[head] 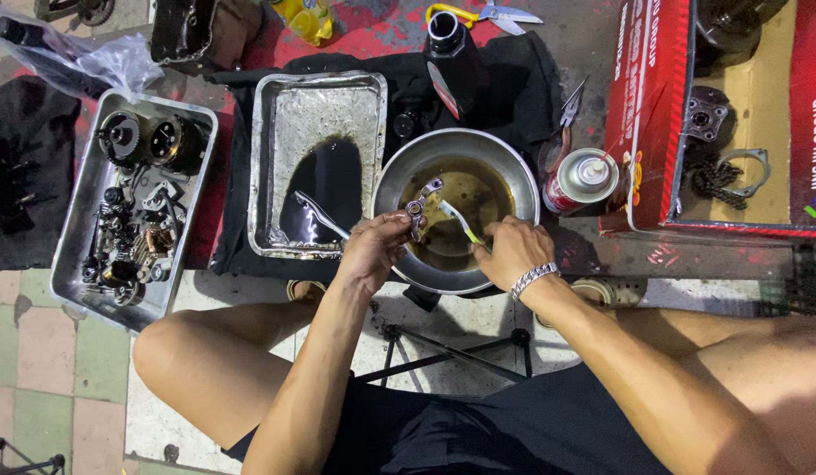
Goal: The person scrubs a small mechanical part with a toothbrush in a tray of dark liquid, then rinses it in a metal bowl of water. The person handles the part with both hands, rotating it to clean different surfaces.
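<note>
**Brush and bracket over the bowl**

Bracket (418, 208), small and metal, sits pinched in the left hand (373, 251), its long axis rising up and to the right above the oily round metal bowl (524, 180). The right hand (511, 251) is clamped on a toothbrush (458, 220) whose head points up-left at the bracket, just beside it. Both hands hover close together at the bowl's near rim. Everything rests on the floor: a rectangular tray (276, 105) of dark oil to the left, a parts tray (78, 220) beyond it, a spray can (579, 180) to the right.
</note>
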